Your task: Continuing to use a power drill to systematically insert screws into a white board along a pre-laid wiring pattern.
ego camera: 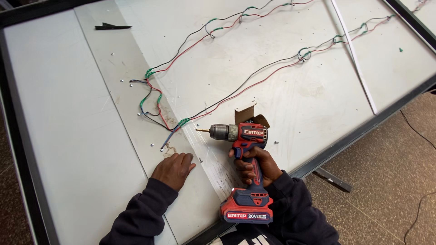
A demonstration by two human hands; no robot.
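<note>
My right hand (254,164) grips the handle of a red and dark blue cordless drill (243,136). Its bit points left, just above a large white panel (281,77). My left hand (173,169) rests flat, palm down, on a grey strip of the panel, left of the drill. A small screw (200,159) lies just right of its fingers. Bundles of red, black and green wires (190,45) run across the panel, ending near the drill bit.
A small open cardboard box (247,113) stands behind the drill. Several loose screws (122,80) dot the grey strip. A dark frame (359,131) edges the panel. A black scrap (112,26) lies at the far left. A thin white strip (356,63) crosses the right side. Tiled floor (395,181) lies to the right.
</note>
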